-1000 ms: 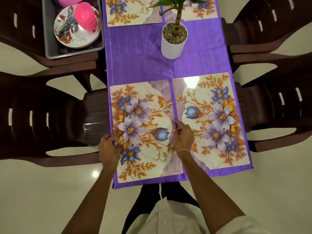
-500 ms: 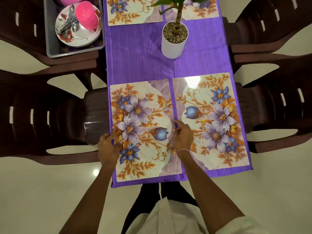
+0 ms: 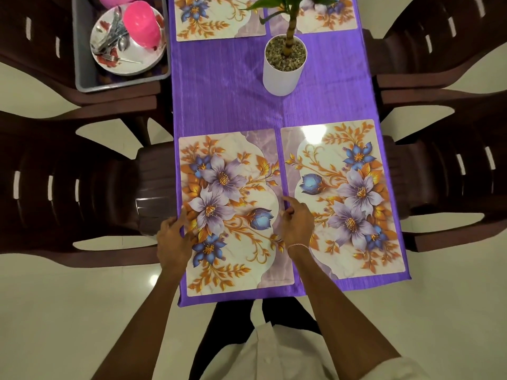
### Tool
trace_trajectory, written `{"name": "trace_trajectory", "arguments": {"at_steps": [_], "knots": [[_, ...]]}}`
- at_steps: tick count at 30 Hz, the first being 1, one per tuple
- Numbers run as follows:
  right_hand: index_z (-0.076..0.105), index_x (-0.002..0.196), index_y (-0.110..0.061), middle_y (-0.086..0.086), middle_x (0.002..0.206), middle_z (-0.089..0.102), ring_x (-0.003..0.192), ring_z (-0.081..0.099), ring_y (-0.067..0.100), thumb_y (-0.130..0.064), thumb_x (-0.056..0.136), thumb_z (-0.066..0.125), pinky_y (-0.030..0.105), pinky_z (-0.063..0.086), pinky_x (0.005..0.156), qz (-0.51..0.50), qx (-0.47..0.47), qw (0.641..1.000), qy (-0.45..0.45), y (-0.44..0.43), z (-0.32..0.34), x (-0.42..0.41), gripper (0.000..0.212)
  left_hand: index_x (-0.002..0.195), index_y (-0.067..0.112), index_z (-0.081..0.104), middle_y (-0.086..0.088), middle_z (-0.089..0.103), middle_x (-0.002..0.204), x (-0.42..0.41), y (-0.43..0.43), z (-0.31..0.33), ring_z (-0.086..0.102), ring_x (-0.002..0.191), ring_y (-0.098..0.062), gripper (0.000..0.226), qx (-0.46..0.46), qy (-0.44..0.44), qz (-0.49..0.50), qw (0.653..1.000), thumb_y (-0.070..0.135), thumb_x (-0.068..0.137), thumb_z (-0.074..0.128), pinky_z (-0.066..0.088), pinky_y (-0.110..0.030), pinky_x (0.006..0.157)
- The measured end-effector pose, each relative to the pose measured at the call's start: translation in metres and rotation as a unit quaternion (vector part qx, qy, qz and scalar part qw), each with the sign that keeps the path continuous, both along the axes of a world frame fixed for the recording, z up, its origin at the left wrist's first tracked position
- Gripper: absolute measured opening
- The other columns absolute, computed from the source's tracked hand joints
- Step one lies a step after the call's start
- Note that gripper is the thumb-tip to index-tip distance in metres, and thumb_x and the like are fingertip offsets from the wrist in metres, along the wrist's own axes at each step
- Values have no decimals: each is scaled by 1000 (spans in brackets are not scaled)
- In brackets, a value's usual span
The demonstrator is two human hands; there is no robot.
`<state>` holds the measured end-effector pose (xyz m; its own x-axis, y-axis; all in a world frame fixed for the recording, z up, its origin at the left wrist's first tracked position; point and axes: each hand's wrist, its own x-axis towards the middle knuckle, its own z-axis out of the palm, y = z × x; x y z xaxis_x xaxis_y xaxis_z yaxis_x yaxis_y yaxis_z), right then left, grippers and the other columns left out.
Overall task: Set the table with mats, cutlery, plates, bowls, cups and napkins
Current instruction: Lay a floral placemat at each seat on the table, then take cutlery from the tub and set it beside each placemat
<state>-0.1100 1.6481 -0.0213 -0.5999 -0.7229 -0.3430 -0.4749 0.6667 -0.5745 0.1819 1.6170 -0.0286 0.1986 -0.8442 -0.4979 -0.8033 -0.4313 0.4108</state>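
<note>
Two floral place mats lie side by side at the near end of the purple-clothed table (image 3: 233, 100). My left hand (image 3: 174, 239) grips the left edge of the near-left mat (image 3: 233, 187). My right hand (image 3: 297, 224) pinches that mat's right edge, next to the near-right mat (image 3: 354, 198). Two more mats, the far-left mat (image 3: 216, 17) and the far-right mat (image 3: 326, 17), lie at the far end, cut off by the frame. A grey tub (image 3: 85, 64) on a chair at the upper left holds a floral plate (image 3: 137, 58), cutlery (image 3: 113, 37) and a pink cup (image 3: 141, 23).
A white pot (image 3: 282, 75) with a green plant stands mid-table between the mat pairs. Dark brown chairs flank the table: left chair (image 3: 68, 187), right chair (image 3: 452, 174), far right chair (image 3: 439, 45). Glossy pale floor lies around the table's near end.
Both hands have stayed on the near-left mat's edges. The mat has shifted only slightly, and the view has moved a little.
</note>
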Motion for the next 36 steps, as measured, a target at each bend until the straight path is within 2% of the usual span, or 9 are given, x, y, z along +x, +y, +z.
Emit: {"name": "trace_trajectory", "arguments": {"at_steps": [5, 9, 12, 14, 17, 20, 23, 30, 36], "knots": [[71, 122, -20, 6, 97, 73, 87, 66, 24, -31, 97, 68, 31, 56, 81, -22, -18, 999, -31, -2, 7, -3, 27, 148, 19, 51, -17, 55, 139, 2, -1, 11, 58, 124, -39, 62, -15, 43, -9, 999, 51, 96, 64, 53, -57, 98], [67, 124, -16, 6, 100, 68, 87, 62, 20, -37, 96, 68, 29, 50, 81, 18, -39, 999, 7, -11, 27, 13, 35, 158, 25, 36, -16, 47, 148, 14, -1, 28, 54, 131, -36, 74, -35, 63, -5, 997, 50, 95, 65, 51, -54, 98], [66, 126, -14, 8, 111, 65, 101, 61, 25, -28, 96, 68, 27, 45, 86, 94, -73, 991, 54, -27, 43, 57, 33, 161, 27, 32, -15, 42, 153, 40, -5, 44, 48, 137, -34, 74, -72, 56, -17, 996, 43, 97, 66, 51, -54, 101], [62, 132, -12, 13, 124, 62, 114, 58, 32, -28, 94, 67, 36, 47, 94, 139, -84, 983, 87, -39, 48, 95, 41, 161, 30, 31, -12, 42, 153, 68, -12, 56, 45, 139, -33, 74, -108, 29, -45, 993, 40, 97, 68, 49, -56, 105], [53, 141, -11, 16, 137, 57, 127, 51, 38, -37, 92, 65, 50, 47, 105, 195, -114, 967, 116, -58, 54, 179, 57, 160, 32, 30, -6, 37, 159, 143, -23, 73, 41, 141, -34, 75, -161, -18, -91, 983, 43, 97, 66, 40, -58, 110], [47, 149, -12, 16, 150, 48, 140, 42, 36, -41, 98, 62, 49, 38, 115, 230, -164, 948, 145, -72, 67, 274, 61, 161, 26, 29, -8, 35, 162, 227, -36, 90, 36, 146, -33, 73, -224, -42, -130, 965, 48, 99, 61, 32, -56, 115], [38, 156, -17, 9, 164, 32, 151, 28, 31, -49, 100, 56, 49, 26, 124, 257, -159, 941, 150, -87, 86, 372, 67, 161, 21, 31, -10, 32, 165, 312, -48, 110, 33, 149, -33, 74, -275, -89, -182, 940, 50, 98, 60, 26, -54, 119], [22, 162, -19, 8, 171, 12, 158, 10, 30, -58, 99, 50, 55, 14, 126, 306, -177, 921, 163, -151, 121, 527, 79, 163, 23, 25, -7, 25, 169, 461, -100, 156, 22, 156, -30, 75, -312, -133, -195, 920, 56, 100, 50, 14, -53, 127], [19, 163, -20, 8, 172, 6, 159, 5, 30, -60, 98, 50, 60, 12, 125, 287, -182, 922, 184, -218, 121, 601, 82, 165, 27, 14, -4, 13, 172, 546, -170, 154, 14, 158, -31, 76, -283, -122, -192, 932, 63, 102, 38, 10, -56, 127]]}}
